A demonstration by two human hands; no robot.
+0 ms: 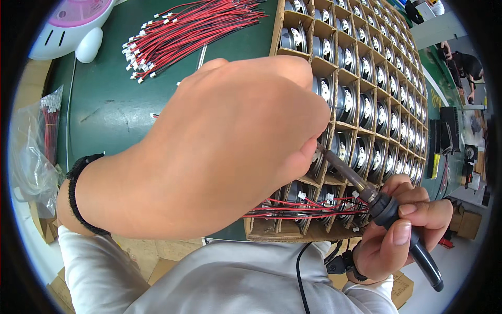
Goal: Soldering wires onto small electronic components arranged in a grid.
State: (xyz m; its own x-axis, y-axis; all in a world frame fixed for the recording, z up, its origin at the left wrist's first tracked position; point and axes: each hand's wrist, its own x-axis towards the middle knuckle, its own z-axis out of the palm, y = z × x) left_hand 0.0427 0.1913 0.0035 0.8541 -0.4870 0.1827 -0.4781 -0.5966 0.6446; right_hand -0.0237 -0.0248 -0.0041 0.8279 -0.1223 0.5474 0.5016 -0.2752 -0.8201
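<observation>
A dark green worktable (110,104) fills the upper left of the frame, with a workshop floor and shelving curving away at the far right edge. On the table at upper centre lies a loose bundle of red-and-black wires (193,26) with white plugs, and a pink and white rounded gadget (78,23) sits in the top left corner; a clear plastic bag (36,146) with more wires lies at the left edge. A cardboard grid tray (293,20) runs from top centre down to lower right, each cell holding a small round speaker (366,110). The left hand (209,152) looms large in the middle of the frame, its fingers curled down over the tray cells; what they pinch is hidden, so I cannot tell how its grip stands. The right hand (397,230), at lower right, is wrapped tight around the black handle of a soldering iron (376,201), whose metal shaft slants up-left to the left thumb. Red wires (303,208) already trail across the tray's lower cells, just left of the iron's grip.
</observation>
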